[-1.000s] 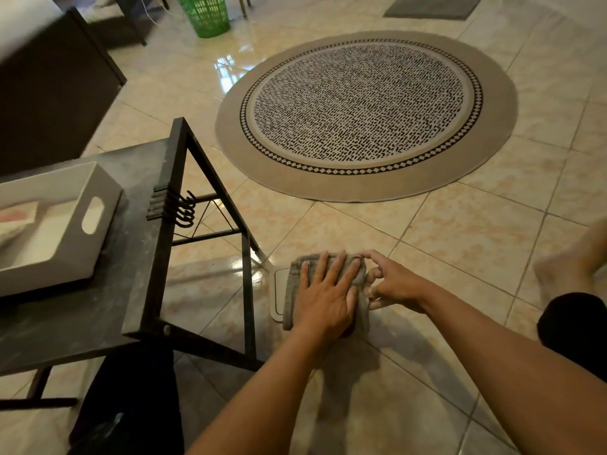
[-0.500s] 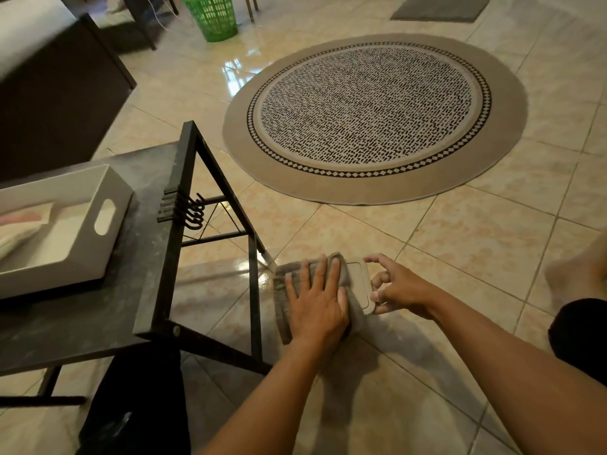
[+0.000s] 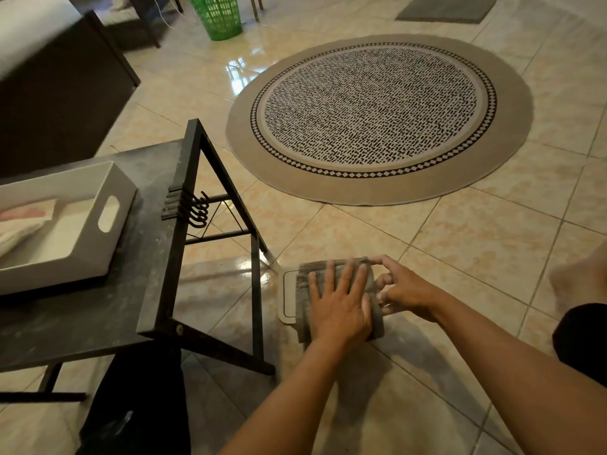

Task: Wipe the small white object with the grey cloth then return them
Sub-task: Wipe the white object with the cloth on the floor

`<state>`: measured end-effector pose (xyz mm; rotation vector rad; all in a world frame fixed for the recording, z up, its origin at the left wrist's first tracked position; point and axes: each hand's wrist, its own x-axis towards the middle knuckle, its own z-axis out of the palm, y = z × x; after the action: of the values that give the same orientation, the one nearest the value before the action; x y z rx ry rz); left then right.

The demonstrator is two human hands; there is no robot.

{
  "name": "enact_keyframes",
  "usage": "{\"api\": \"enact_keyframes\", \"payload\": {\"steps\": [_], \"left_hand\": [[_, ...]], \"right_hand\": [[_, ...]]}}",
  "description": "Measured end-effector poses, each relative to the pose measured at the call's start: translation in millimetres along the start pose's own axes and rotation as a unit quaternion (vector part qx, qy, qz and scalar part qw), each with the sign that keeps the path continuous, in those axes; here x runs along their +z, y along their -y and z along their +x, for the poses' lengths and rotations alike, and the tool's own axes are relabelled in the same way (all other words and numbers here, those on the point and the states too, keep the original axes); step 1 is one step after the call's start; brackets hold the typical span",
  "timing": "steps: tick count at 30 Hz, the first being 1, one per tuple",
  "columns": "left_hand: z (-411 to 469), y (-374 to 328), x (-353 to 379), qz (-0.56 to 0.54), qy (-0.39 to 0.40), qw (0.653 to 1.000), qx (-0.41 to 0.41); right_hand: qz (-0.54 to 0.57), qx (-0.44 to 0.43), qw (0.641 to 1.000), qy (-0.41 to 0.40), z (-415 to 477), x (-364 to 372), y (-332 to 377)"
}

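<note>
White object (image 3: 288, 297) on floor, just right of bench (image 3: 98, 316) leg. Left hand (image 3: 340, 302) spread flat, pressing grey cloth (image 3: 303, 277) onto it for wiping; right hand (image 3: 402, 289) fingertips pinch its right edge, likely to stop sliding.

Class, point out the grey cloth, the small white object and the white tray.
grey cloth (image 3: 303, 280): head view, bare left part.
small white object (image 3: 288, 295): head view, uncovered left end.
white tray (image 3: 82, 244): head view, right wall.

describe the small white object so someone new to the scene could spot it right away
Start at the black metal-framed table on the left; on the floor tiles just right of its front leg lies the small white object, flat with rounded corners. Only its left edge shows: the grey cloth covers the rest, pressed flat by the left hand.
</note>
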<state>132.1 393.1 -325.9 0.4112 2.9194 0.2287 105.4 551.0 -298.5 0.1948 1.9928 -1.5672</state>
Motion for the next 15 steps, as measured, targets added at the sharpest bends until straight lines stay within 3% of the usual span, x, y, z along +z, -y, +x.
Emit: {"api": "enact_keyframes", "payload": {"steps": [3, 7, 9, 13, 15], "left_hand": [[16, 2, -3, -0.004, -0.005, 1.0, 0.019], [12, 42, -7, -0.035, -0.04, 0.992, -0.114], [-3, 42, -5, -0.04, -0.056, 0.988, -0.138], [-7, 4, 6, -0.01, -0.03, 0.999, -0.036], [9, 11, 2, -0.008, -0.013, 1.0, -0.027]], "right_hand": [[-0.006, -0.001, 1.0, -0.007, 1, 2, -1], [0.01, 0.007, 1.0, -0.02, 2, 3, -2], [0.006, 0.005, 1.0, -0.021, 2, 3, -1], [-0.009, 0.001, 1.0, -0.014, 3, 4, 1], [-0.014, 0.0, 1.0, -0.017, 3, 5, 1]]}}
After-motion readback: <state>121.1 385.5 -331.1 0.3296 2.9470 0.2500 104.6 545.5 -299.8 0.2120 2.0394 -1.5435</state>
